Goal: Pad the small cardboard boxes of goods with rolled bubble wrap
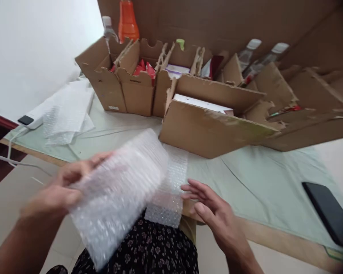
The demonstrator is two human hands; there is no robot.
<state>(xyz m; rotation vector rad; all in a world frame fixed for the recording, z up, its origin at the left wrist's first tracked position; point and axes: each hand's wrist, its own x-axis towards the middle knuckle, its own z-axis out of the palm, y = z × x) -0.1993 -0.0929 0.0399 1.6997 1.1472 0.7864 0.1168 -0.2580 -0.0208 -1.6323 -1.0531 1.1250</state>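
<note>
My left hand [65,186] grips the left edge of a bubble wrap bag [122,186], thumb on the near side and fingers behind. The bag is blurred by motion and tilts over my lap and the table's front edge. A second bubble wrap piece [175,171] lies partly under it and hangs over the edge. To the right, my right hand [214,213] hovers with its fingers apart, holding nothing, close to the hanging piece.
Cardboard bins [214,133] with packets, boxes and bottles line the back of the table. More bubble wrap bags [71,110] lie at the left beside a white power strip [36,118] with a cable. A black phone [328,213] rests at the right edge.
</note>
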